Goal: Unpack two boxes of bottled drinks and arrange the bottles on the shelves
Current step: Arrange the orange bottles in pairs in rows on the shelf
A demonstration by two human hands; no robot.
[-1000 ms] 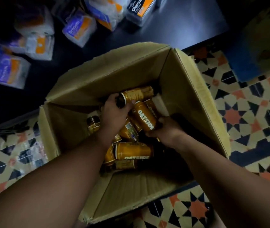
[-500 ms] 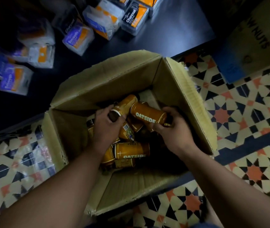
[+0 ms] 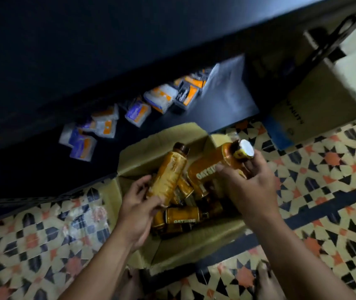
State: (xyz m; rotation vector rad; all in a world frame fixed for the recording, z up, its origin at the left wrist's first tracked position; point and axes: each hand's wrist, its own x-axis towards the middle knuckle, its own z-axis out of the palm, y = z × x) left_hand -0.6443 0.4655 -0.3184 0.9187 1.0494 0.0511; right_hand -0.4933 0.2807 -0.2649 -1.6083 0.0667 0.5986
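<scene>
Above the open cardboard box at the centre of your view, you hold one bottle in each hand. Half a second ago both hands were down among the bottles inside; now both bottles are clear of the pile and raised to the rim.

Your left hand curls its fingers round the base of the left bottle, whose dark cap points to 12 o'clock. Your right hand wraps the shoulder of the right bottle, thumb across the label, with its white-topped cap tilted toward 2 o'clock.

Both bottles are glossy gold-brown cylinders with narrowed necks, and the wrap on the left one is crinkled.

The box is plain brown corrugated card with its flaps folded out. The loose bottles in it lie on their sides in a heap.

At 12 o'clock the dark shelf carries white, orange and purple packets in a loose row. At 2 o'clock a second carton stands on the tiled floor, which is patterned in cream, orange and black.
</scene>
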